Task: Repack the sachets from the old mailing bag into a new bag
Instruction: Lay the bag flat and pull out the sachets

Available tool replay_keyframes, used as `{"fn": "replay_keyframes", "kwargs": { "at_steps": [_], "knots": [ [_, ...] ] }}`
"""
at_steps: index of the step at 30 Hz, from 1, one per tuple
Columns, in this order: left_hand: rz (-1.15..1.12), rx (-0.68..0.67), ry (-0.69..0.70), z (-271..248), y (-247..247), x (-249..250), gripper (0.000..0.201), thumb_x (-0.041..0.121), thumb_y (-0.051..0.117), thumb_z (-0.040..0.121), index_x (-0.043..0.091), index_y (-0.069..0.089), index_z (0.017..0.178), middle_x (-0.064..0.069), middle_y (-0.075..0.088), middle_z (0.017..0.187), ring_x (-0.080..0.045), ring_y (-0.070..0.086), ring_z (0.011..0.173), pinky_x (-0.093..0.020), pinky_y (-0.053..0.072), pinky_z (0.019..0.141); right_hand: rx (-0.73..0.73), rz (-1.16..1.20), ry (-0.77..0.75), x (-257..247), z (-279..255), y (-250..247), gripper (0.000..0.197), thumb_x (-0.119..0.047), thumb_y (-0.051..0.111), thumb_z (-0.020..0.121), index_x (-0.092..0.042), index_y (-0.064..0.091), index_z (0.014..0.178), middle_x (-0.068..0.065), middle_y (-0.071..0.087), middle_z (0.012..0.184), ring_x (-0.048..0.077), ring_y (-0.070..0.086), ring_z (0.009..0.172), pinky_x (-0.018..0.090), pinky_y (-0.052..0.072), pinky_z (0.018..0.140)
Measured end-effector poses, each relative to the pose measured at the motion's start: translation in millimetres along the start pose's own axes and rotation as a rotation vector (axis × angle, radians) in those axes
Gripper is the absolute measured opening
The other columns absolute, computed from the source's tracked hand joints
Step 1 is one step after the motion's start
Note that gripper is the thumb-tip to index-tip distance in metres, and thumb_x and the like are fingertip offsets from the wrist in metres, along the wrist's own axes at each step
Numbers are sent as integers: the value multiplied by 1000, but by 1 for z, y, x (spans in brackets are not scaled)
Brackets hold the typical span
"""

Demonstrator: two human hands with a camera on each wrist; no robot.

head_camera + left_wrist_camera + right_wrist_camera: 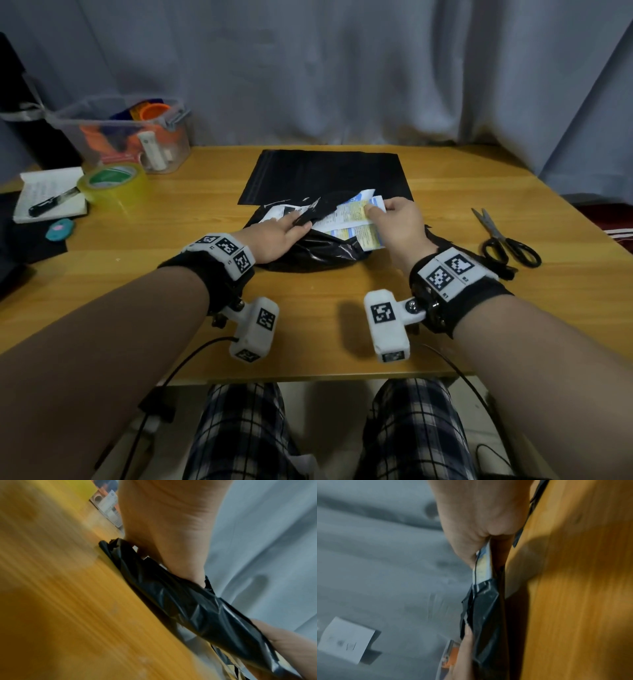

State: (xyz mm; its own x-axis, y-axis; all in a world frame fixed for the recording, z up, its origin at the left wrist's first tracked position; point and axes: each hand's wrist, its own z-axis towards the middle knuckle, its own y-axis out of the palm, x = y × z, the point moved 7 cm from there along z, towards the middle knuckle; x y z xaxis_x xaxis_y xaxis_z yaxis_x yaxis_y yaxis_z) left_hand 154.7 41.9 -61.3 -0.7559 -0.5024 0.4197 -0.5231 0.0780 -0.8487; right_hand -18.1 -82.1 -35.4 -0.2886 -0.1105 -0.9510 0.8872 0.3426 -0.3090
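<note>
A crumpled old black mailing bag (318, 251) lies in the middle of the wooden table (171, 267), torn open at its far end, with a white label on it. My left hand (274, 233) lies flat on the bag (197, 609) and holds its torn edge. My right hand (394, 212) pinches a stack of yellow, blue and white sachets (356, 219) that stick halfway out of the opening; the sachets (483, 563) show between thumb and fingers in the right wrist view. A flat new black bag (329, 171) lies just behind.
Scissors (503, 236) lie at the right. At the left stand a clear plastic box (137, 133) of supplies, a roll of yellow tape (113, 181), a notepad with a black pen (51, 198) and a small teal object (60, 229). A grey curtain hangs behind.
</note>
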Motion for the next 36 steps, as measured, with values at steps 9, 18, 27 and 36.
{"fn": "replay_keyframes", "kwargs": {
  "at_steps": [9,18,27,36],
  "knots": [
    [62,88,33,6,-4,19,89,81,14,79,27,14,150,-5,16,158,-29,16,145,-47,18,117,-287,129,120,-8,-7,30,60,1,67,81,-21,39,129,10,61,105,25,67,86,39,58,71],
    [-15,0,-12,-1,-8,15,72,63,15,94,25,-6,151,2,18,158,-22,26,143,-30,21,111,-184,-69,-78,-32,1,20,41,12,52,81,-22,56,102,1,54,95,15,57,76,24,50,53],
    [70,-24,-21,6,6,0,79,75,16,84,36,-7,149,-13,21,156,-30,27,142,-43,22,116,-289,-122,-64,-41,8,-25,33,4,64,79,-23,55,97,8,63,107,25,66,91,33,59,69],
    [75,1,29,1,7,5,71,71,19,88,40,2,149,-10,25,155,-28,26,142,-42,21,117,-415,163,287,-9,-12,8,50,-4,74,77,-9,52,121,19,69,107,29,72,77,41,60,58]
  ]
}}
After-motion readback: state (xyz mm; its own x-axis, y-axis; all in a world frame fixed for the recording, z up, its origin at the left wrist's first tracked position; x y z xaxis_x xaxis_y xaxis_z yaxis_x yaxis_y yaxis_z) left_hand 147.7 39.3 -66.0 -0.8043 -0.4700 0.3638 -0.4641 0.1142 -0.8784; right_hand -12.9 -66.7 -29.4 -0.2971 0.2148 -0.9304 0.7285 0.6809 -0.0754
